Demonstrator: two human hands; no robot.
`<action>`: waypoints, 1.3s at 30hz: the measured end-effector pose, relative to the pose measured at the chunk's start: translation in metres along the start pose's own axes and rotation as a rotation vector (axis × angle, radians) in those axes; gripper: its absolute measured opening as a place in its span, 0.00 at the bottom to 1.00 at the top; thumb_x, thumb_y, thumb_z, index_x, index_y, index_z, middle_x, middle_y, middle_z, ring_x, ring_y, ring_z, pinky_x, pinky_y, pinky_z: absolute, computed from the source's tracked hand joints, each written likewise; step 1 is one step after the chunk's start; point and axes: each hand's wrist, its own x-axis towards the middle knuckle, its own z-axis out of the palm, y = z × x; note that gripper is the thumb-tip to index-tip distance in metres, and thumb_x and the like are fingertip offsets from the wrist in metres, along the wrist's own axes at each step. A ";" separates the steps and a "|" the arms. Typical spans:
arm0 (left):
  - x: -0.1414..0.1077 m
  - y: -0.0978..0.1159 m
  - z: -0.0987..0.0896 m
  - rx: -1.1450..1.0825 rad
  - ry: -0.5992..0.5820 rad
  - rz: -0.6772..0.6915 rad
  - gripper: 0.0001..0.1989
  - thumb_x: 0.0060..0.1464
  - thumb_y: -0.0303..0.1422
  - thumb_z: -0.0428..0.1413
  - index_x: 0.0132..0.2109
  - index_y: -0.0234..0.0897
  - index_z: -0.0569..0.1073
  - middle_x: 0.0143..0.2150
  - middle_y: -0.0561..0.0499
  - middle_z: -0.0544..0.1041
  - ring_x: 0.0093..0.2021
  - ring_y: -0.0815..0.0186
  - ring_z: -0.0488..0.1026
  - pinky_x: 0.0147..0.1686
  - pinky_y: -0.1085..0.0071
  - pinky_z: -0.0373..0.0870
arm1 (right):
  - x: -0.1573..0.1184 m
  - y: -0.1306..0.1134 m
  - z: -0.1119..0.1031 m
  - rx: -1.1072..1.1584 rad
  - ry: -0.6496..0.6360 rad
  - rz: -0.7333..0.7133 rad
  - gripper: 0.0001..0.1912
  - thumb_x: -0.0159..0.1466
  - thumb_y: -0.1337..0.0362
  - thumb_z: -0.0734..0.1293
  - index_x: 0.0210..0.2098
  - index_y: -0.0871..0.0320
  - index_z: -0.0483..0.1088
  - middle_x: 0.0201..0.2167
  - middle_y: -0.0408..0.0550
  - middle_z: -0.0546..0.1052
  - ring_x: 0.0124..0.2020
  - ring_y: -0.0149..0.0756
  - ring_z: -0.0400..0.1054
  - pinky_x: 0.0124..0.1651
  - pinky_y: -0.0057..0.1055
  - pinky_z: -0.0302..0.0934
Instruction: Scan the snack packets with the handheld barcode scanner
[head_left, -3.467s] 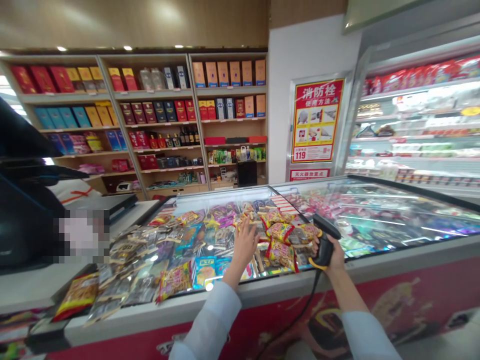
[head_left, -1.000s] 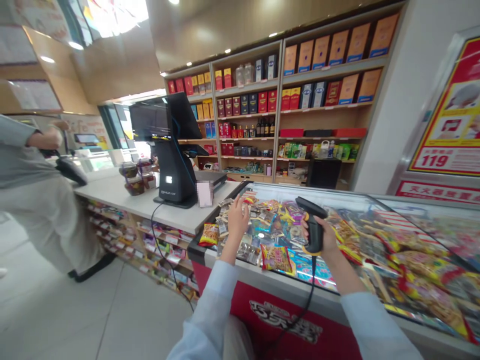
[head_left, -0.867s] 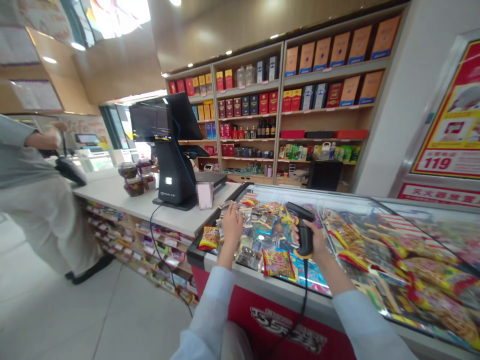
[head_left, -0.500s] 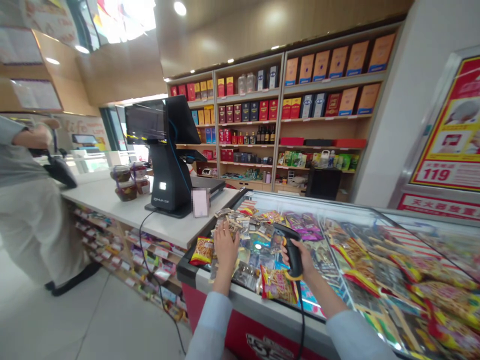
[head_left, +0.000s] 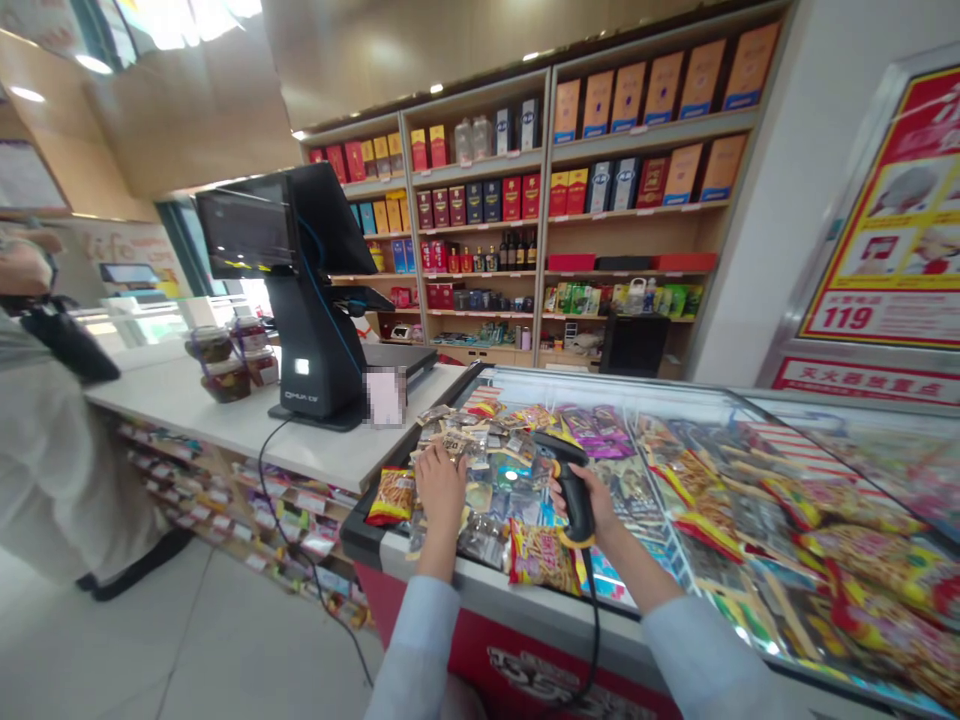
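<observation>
My right hand [head_left: 589, 500] is wrapped round the grip of a black barcode scanner [head_left: 571, 490], whose head points left over the freezer's glass top. A cable hangs from its handle. My left hand [head_left: 441, 490] lies palm down with its fingers spread on small snack packets [head_left: 484, 540]. To the left of that hand is a red and yellow snack bag [head_left: 392, 495]. A similar bag [head_left: 544, 556] lies at the front edge, below the scanner. Purple packets [head_left: 600, 430] are farther back on the glass.
A black register [head_left: 319, 340] and stacked jars [head_left: 225, 365] stand on the white counter [head_left: 337, 455] at left. A person [head_left: 52, 440] stands beyond it. Shelves of boxes [head_left: 480, 203] line the back. More bags [head_left: 877, 565] lie at right.
The camera view has turned slightly, so the scene sits a little further left and higher. My left hand stays on the packets and my right hand still grips the scanner.
</observation>
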 end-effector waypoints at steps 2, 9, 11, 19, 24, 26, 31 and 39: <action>0.002 0.000 -0.003 -0.068 0.014 -0.034 0.29 0.62 0.44 0.41 0.60 0.25 0.64 0.49 0.31 0.72 0.52 0.47 0.68 0.52 0.51 0.64 | -0.001 -0.001 0.001 -0.001 -0.002 -0.011 0.11 0.57 0.55 0.66 0.32 0.57 0.66 0.22 0.42 0.69 0.17 0.27 0.61 0.17 0.24 0.58; 0.001 -0.011 -0.001 -0.580 0.060 -0.191 0.27 0.65 0.42 0.35 0.61 0.32 0.64 0.56 0.38 0.71 0.57 0.57 0.68 0.57 0.60 0.63 | -0.004 -0.006 0.006 -0.003 -0.016 0.014 0.12 0.58 0.56 0.65 0.32 0.59 0.68 0.22 0.43 0.70 0.17 0.28 0.62 0.17 0.24 0.58; 0.000 -0.013 0.002 -0.633 0.057 -0.231 0.28 0.65 0.43 0.35 0.60 0.32 0.65 0.57 0.38 0.71 0.58 0.57 0.67 0.58 0.60 0.62 | -0.004 -0.007 0.007 -0.007 -0.026 0.036 0.13 0.57 0.55 0.66 0.33 0.59 0.68 0.21 0.43 0.70 0.17 0.28 0.62 0.17 0.24 0.58; -0.001 -0.016 0.010 -0.657 0.067 -0.204 0.26 0.64 0.42 0.37 0.58 0.32 0.68 0.57 0.38 0.72 0.59 0.57 0.67 0.59 0.58 0.62 | -0.007 -0.007 0.011 -0.099 -0.022 0.053 0.16 0.56 0.52 0.66 0.29 0.61 0.69 0.20 0.42 0.68 0.15 0.26 0.61 0.15 0.23 0.57; 0.000 -0.017 0.012 -0.632 0.072 -0.175 0.25 0.64 0.41 0.38 0.57 0.33 0.69 0.56 0.39 0.73 0.58 0.57 0.68 0.58 0.58 0.63 | -0.009 -0.007 0.014 -0.120 -0.051 0.066 0.17 0.56 0.51 0.66 0.30 0.61 0.69 0.20 0.41 0.68 0.14 0.25 0.60 0.14 0.23 0.57; 0.000 -0.018 0.012 -0.623 0.064 -0.176 0.25 0.64 0.41 0.38 0.56 0.32 0.70 0.56 0.39 0.73 0.58 0.57 0.68 0.58 0.57 0.63 | -0.009 -0.007 0.013 -0.117 -0.060 0.062 0.17 0.56 0.51 0.66 0.30 0.61 0.69 0.20 0.40 0.67 0.14 0.25 0.59 0.14 0.23 0.57; 0.001 -0.018 0.011 -0.610 0.053 -0.172 0.25 0.64 0.41 0.37 0.55 0.33 0.71 0.54 0.38 0.74 0.55 0.55 0.70 0.55 0.55 0.65 | -0.008 -0.007 0.011 -0.103 -0.094 0.046 0.17 0.56 0.51 0.65 0.31 0.60 0.68 0.21 0.40 0.67 0.14 0.24 0.59 0.14 0.22 0.57; 0.001 -0.016 0.006 -0.612 0.026 -0.147 0.26 0.64 0.43 0.36 0.49 0.32 0.73 0.46 0.37 0.77 0.49 0.54 0.72 0.50 0.54 0.66 | -0.007 -0.006 0.009 -0.093 -0.120 0.046 0.16 0.58 0.51 0.64 0.32 0.59 0.67 0.21 0.40 0.66 0.14 0.25 0.58 0.13 0.22 0.56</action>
